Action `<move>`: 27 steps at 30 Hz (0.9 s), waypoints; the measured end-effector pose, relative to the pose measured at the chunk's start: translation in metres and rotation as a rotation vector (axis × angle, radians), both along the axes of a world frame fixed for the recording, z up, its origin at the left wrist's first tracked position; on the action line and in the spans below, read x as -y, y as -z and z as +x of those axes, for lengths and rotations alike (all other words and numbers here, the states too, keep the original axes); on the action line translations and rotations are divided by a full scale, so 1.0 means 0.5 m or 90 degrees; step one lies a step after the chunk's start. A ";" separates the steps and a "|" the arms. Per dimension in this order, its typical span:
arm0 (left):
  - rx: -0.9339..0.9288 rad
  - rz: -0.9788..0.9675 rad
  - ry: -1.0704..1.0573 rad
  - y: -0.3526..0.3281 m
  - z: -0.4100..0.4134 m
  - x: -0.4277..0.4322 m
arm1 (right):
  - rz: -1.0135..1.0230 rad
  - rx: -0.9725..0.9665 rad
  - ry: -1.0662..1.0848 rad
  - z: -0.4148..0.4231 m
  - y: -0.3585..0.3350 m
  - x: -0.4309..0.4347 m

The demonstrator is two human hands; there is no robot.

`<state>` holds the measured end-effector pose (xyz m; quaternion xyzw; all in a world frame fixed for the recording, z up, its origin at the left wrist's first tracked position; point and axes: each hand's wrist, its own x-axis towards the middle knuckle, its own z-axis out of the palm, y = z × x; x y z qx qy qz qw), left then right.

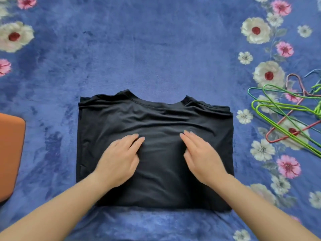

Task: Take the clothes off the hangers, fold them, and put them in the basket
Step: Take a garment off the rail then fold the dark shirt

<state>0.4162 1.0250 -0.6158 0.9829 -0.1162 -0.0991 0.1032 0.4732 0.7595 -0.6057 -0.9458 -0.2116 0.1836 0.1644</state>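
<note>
Shirt: the black shirt [156, 119] lies folded into a rectangle on the blue flowered blanket [139, 49], collar on its far side.
Left hand [119, 159]: flat, fingers straight, pressing the shirt left of centre and gripping nothing.
Right hand [201, 155]: also flat and open, pressing right of centre.
Hangers [284, 119]: bare, well to the shirt's right.
Orange object [10, 153]: well to the shirt's left; probably the basket, though I cannot tell.
Risk: the cloth looks thin and limp, so lifting by one edge could let the layers slide and the fold fall open.
</note>
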 end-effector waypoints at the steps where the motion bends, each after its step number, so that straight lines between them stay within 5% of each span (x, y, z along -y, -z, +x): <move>1: 0.006 0.005 -0.033 0.020 0.025 0.029 | -0.015 0.010 -0.013 0.013 0.026 -0.029; 6: -0.026 0.038 -0.204 0.110 0.105 0.060 | -0.140 0.010 -0.013 0.099 0.098 -0.062; 11: -0.057 0.066 -0.320 0.124 0.128 -0.071 | -0.299 -0.021 0.151 0.206 0.110 0.056; 15: -0.042 0.049 -0.391 0.108 0.120 -0.078 | -0.225 0.040 0.277 0.202 0.102 0.064; 18: -0.001 0.020 -0.322 0.105 0.096 0.018 | -0.106 0.115 0.045 0.140 0.097 0.016; 21: 0.016 -0.023 -0.220 0.109 0.062 0.120 | -0.157 0.096 -0.147 0.116 0.114 0.031; 27: -0.017 -0.072 0.024 0.107 -0.033 0.271 | -0.309 0.021 0.145 0.243 0.095 0.154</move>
